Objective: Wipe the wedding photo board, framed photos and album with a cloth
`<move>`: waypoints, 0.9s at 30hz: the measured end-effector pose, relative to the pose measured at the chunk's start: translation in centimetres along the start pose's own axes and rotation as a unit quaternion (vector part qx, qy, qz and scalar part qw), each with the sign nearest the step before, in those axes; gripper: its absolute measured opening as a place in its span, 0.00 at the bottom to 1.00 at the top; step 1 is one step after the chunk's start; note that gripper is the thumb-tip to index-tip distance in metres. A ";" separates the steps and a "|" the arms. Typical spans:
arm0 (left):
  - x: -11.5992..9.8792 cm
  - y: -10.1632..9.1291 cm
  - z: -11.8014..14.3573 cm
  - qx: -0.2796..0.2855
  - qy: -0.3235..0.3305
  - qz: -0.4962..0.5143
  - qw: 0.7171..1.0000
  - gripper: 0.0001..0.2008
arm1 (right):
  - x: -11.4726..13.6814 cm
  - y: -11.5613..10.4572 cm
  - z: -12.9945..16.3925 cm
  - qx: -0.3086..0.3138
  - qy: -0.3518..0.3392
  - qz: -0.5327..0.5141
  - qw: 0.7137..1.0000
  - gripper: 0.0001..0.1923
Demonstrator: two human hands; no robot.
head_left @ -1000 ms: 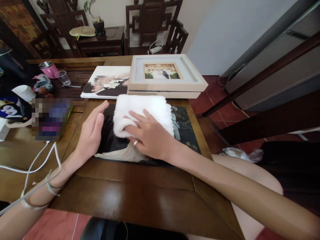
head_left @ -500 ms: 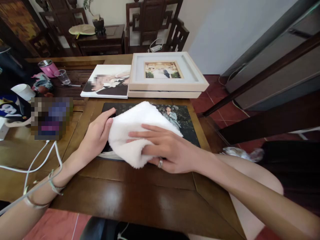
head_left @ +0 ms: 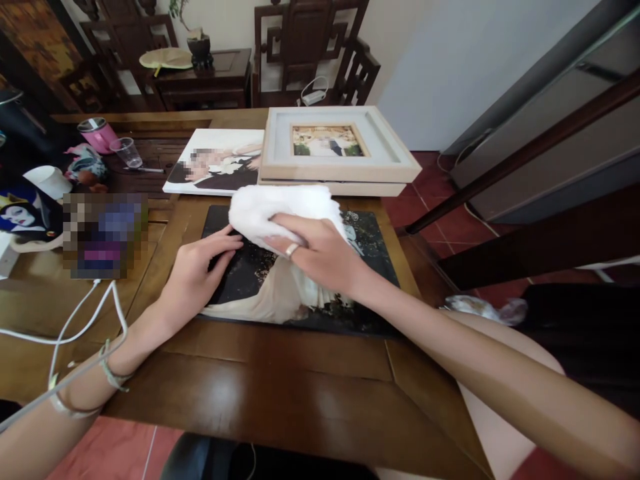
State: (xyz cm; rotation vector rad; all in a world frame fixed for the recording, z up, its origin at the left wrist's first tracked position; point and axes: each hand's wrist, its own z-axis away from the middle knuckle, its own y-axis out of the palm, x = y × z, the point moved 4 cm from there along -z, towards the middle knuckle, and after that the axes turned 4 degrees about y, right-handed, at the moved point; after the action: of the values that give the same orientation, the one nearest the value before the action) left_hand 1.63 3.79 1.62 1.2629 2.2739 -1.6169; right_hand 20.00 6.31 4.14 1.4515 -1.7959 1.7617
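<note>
On the wooden table (head_left: 280, 393), right hand (head_left: 320, 257) fingers clamp the white cloth (head_left: 273, 207); left hand (head_left: 197, 277) fingers spread on the photo print (head_left: 370, 250).

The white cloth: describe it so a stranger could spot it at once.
On the wooden table, find the dark photo print lying flat nearest the person. The white cloth sits bunched on its far edge under the right hand. It is the only fluffy, plain white thing among flat pictures.

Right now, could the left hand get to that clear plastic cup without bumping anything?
Probably yes. The left hand rests on the dark photo print, and the cup stands far off to the left; only bare table lies between.
</note>
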 end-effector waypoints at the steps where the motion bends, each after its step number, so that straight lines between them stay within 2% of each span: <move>1: -0.1 -0.1 0.0 -0.007 -0.006 0.012 1.000 0.12 | 0.1 0.3 -0.8 0.001 0.003 -0.028 1.000 0.12; 5: -0.4 -0.3 0.0 -0.005 -0.017 0.020 1.000 0.12 | 0.1 1.2 -3.0 0.022 -0.013 -0.092 0.995 0.14; 8: -0.7 -0.3 -0.1 0.012 -0.013 0.007 1.000 0.12 | 0.0 1.3 -2.7 0.041 -0.020 -0.075 0.996 0.13; 12: -1.1 -0.1 -0.2 0.024 -0.005 -0.003 1.000 0.13 | -0.5 0.0 -0.5 0.020 -0.002 -0.036 0.999 0.11; 17: -1.2 0.1 0.0 0.032 0.019 -0.018 0.999 0.15 | -1.8 -3.3 2.8 0.006 0.034 0.023 0.999 0.13; 21: -1.0 0.1 0.1 0.035 0.025 -0.029 0.999 0.16 | -3.3 -5.4 5.1 -0.020 0.051 0.110 0.992 0.13; 24: -1.0 0.1 0.1 0.033 0.027 -0.033 0.999 0.18 | -3.2 -5.4 7.0 -0.045 0.020 0.173 0.984 0.10; 27: -0.9 0.1 0.1 0.039 0.026 -0.035 0.998 0.19 | -1.5 -3.9 9.0 -0.045 -0.052 0.197 0.978 0.07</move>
State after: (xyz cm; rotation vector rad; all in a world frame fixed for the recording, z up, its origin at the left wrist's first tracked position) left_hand 2.28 3.15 1.92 1.2690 2.3322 -1.7311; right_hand 27.73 0.11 3.25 1.2357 -2.3152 1.7715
